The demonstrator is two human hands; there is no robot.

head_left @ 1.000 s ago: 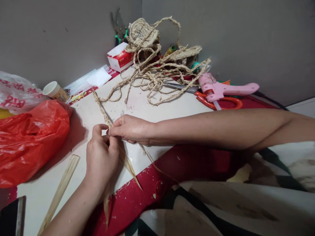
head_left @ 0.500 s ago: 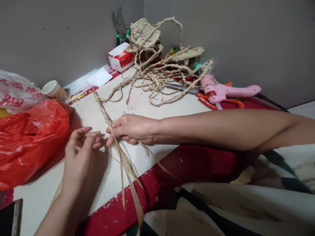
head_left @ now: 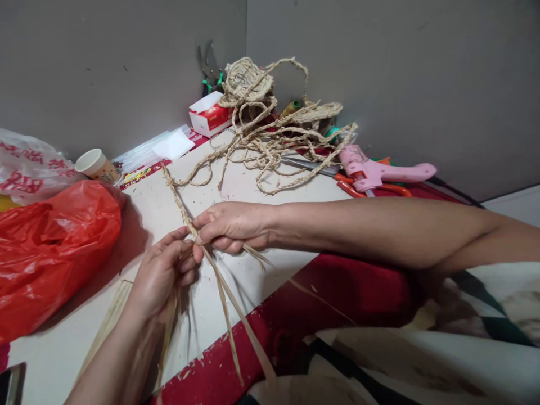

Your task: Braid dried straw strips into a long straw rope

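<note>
A tan braided plant-fibre cord runs down across the white board. My right hand pinches it at the lower end of the braided part. Beside it, touching near the same spot, my left hand is closed on one fibre strand, which hangs down past the wrist. Two long loose strands trail from the braid toward the board's front edge. Short fibre ends stick out beneath my right hand. The exact pinch point is partly hidden by my fingers.
At the back lie a heap of braided cord, a red-and-white box and green-handled pliers. A pink glue gun and orange-handled scissors lie right. A paper cup and red plastic bag stand left.
My left hand, apart from the braid with fingers loosely curled before, has moved right and up to it and closed on a strand. That strand now hangs on the left. The view has tilted up slightly.
</note>
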